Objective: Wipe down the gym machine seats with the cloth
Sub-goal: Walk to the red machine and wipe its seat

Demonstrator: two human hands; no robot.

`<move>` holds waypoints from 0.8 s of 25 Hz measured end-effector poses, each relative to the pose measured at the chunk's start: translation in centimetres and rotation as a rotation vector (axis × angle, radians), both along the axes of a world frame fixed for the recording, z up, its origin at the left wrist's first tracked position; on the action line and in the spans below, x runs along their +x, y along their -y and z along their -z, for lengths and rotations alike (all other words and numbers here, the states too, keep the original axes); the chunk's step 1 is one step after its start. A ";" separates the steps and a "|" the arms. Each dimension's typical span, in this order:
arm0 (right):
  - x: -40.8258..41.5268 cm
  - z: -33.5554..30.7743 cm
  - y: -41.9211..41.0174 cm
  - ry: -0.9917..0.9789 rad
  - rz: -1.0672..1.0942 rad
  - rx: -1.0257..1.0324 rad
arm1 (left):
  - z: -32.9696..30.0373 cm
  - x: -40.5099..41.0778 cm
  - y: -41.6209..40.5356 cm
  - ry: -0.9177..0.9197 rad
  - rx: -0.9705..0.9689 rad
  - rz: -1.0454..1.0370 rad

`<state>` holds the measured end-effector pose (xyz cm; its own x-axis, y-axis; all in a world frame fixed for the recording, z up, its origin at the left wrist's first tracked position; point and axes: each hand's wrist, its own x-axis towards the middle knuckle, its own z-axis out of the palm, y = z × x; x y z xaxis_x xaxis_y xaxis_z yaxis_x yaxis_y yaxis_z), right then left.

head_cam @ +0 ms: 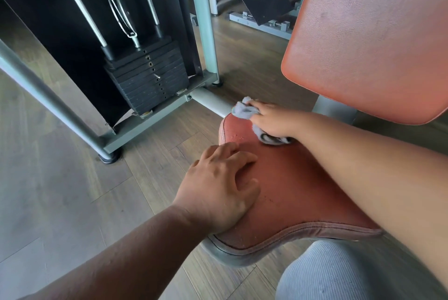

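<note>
under right hand's (272, 120) grip: cloth (244, 110)

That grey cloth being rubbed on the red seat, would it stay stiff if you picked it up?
Probably not. The cloth is bunched and folded under the right hand, so it likely flops. It looks thin and light, and should drag across the seat rather than slide.

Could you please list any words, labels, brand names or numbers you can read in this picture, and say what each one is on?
There is no readable text.
The weight stack shows only pin holes, with no legible numbers on its plates.
The seat, the backrest and the cloth carry no lettering or logo.
</note>
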<state>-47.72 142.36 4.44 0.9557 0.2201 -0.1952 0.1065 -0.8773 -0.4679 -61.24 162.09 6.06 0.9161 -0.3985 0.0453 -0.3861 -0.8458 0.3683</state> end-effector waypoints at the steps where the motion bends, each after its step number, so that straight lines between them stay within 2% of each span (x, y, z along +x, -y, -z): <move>1: 0.5 0.1 -1.5 0.026 -0.009 0.003 | 0.0 -0.1 0.0 0.006 -0.003 -0.003; 3: 0.2 0.6 -3.4 0.056 -0.103 0.005 | 0.0 -0.2 0.0 0.019 -0.014 -0.005; 6: -2.0 0.5 -0.5 0.050 -0.231 0.026 | 0.0 -0.1 0.0 0.031 -0.021 -0.002; 9: -2.5 0.0 1.9 0.006 -0.099 0.038 | 0.0 0.0 0.0 0.016 -0.005 0.004; 12: -0.6 0.0 -0.8 0.021 -0.033 0.028 | 0.1 0.0 0.0 0.008 0.007 0.001; 14: -0.9 0.5 -1.6 0.064 -0.109 0.041 | 0.0 -0.1 0.0 0.012 -0.001 -0.002; 17: -3.0 0.6 1.9 0.040 -0.259 0.054 | 0.0 0.0 0.1 0.019 -0.010 0.002; 20: -3.2 0.0 3.7 0.005 -0.075 0.062 | 0.1 0.1 0.0 0.009 -0.010 0.003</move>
<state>-50.93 138.62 4.39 0.9370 0.3028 -0.1743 0.1735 -0.8362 -0.5203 -61.11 162.07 5.93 0.9142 -0.4011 0.0575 -0.3922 -0.8405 0.3737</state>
